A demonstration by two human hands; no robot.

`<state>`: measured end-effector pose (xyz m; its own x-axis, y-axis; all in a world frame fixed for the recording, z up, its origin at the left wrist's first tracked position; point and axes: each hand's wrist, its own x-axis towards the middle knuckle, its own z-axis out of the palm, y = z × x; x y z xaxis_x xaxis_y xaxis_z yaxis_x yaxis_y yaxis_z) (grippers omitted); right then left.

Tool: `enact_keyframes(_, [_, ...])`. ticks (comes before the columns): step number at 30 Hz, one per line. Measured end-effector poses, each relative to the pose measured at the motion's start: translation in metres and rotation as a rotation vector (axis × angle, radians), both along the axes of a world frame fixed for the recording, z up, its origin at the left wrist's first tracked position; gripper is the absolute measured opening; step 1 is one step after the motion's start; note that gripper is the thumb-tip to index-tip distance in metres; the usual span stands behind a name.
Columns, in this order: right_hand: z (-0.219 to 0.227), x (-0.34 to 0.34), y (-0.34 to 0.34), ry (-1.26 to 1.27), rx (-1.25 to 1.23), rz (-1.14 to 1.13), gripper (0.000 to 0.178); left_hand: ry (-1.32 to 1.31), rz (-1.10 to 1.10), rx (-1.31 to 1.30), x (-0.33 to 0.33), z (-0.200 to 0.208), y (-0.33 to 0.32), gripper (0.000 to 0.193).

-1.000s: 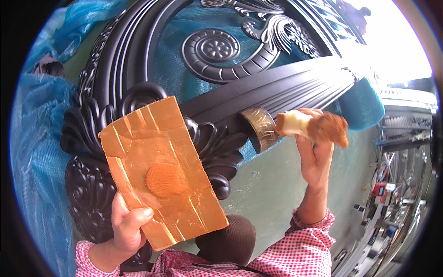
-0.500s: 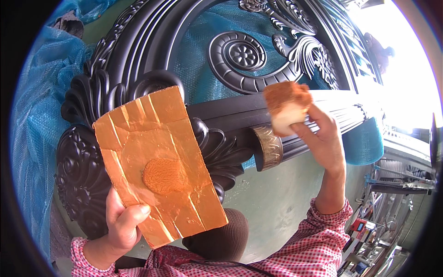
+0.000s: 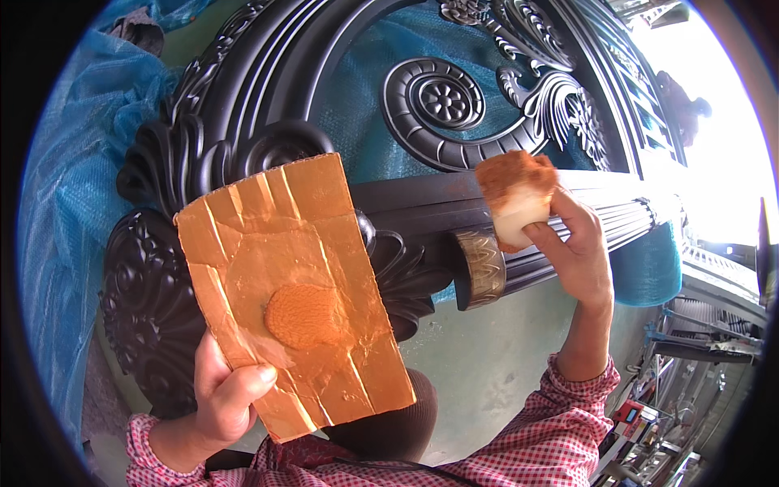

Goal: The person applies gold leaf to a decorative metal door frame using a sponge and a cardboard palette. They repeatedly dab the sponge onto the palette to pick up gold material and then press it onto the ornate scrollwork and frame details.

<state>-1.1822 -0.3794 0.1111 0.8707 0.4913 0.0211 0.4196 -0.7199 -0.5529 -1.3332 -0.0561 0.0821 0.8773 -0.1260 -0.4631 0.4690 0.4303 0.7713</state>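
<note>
My left hand (image 3: 231, 398) grips the lower left edge of a copper-gold coated cardboard piece (image 3: 243, 215), thumb on top. A round patch of thick orange-gold paint (image 3: 302, 315) sits on the cardboard's middle. In my right hand (image 3: 574, 243) is a white sponge (image 3: 519, 213), its upper end stained orange-brown. The sponge is raised over a dark carved frame (image 3: 414, 195), just above a band with gold-coloured relief (image 3: 482, 268). Whether the sponge touches the frame I cannot tell. The cardboard hides part of the frame's leaf carving.
Blue bubble wrap (image 3: 81, 195) lies under and left of the frame. A scroll with a flower centre (image 3: 445, 101) curls inside it. A blue roll (image 3: 649, 264) stands at the right, near metal racks (image 3: 690, 381). My knee (image 3: 389, 422) is below the cardboard.
The view has shifted slightly, so the frame appears a little further right. Both hands keep their hold on the cardboard and the sponge.
</note>
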Motion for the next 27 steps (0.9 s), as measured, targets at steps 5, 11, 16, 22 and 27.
enact_keyframes(5, [-0.002,0.003,0.022,0.011,-0.071,0.128,0.030,-0.001,-0.077,0.000,0.001,-0.012,0.006,0.051])
enact_keyframes(11, [-0.003,0.011,0.017,0.017,-0.099,0.061,0.030,-0.002,0.041,-0.066,0.008,-0.010,0.003,0.042])
enact_keyframes(16, [-0.009,0.015,0.021,0.082,-0.191,0.131,0.030,0.013,-0.043,-0.093,0.011,-0.012,0.009,0.046])
enact_keyframes(22, [0.002,0.012,0.017,0.095,-0.113,0.048,0.029,0.047,-0.058,-0.094,0.012,-0.014,0.011,0.048])
enact_keyframes(27, [0.008,0.012,0.009,0.075,-0.185,0.020,0.029,-0.001,-0.057,-0.070,0.012,-0.013,0.009,0.049])
